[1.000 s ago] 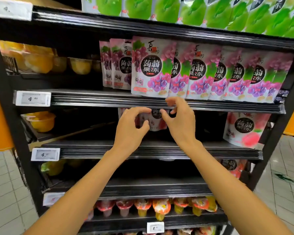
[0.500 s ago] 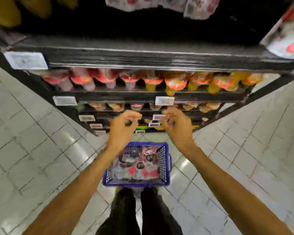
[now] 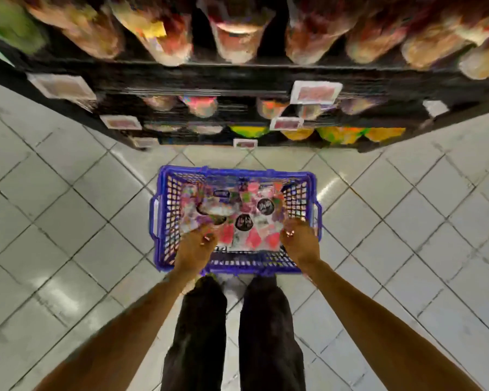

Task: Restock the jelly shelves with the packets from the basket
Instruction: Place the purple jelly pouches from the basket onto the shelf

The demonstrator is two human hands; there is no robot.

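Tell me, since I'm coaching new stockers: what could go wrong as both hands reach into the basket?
1. The packets lie in a loose overlapping heap; the left hand and right hand may snag several and drop one on the tiled floor.
2. The basket sits right in front of the person's legs, so a step toward the shelves could kick it.

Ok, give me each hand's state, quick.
Left hand: over the packets in the basket, fingers curled, grip cannot be told.
Right hand: same, cannot be told.
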